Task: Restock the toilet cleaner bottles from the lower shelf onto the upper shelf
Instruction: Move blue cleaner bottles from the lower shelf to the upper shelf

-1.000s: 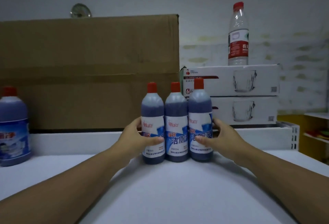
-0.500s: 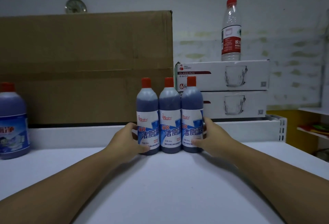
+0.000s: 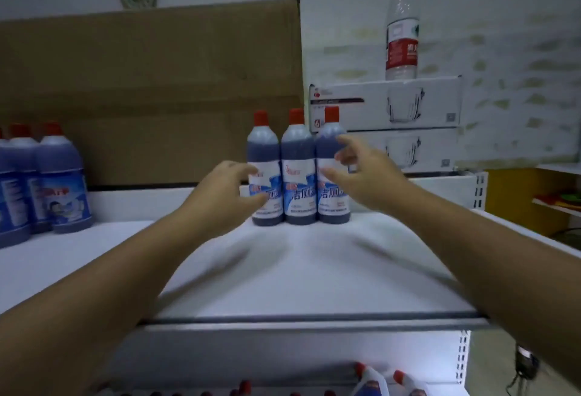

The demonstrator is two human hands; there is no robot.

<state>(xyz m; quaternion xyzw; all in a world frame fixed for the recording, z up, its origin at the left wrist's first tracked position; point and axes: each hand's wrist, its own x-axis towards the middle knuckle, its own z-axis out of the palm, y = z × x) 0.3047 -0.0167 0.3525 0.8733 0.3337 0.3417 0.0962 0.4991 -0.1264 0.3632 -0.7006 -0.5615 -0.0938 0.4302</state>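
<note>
— Cardboard, a big brown carton, fills the back of the upper shelf, and that white deck is where the action is.

— What's on it?

— Far left, a cluster of squat blue cleaner bottles. On the right, two stacked glass-mug boxes with a water bottle on top. Dead centre, three toilet cleaner bottles, upright, shoulder to shoulder, labels facing out.

— Why packed so tight?

— A neat row, I'd say, leaving room for more beside it.

— And the hands?

— Left hand sits just in front of the left bottle, fingers spread, gripping nothing. Right hand is by the right bottle, fingers apart too, thumb and forefinger wide. Whether they touch the labels, I can't tell; it's blurred.

— More stock?

— Red caps poke up from the lower shelf, right at the bottom edge. Plenty left to lift, in my judgement.
</note>
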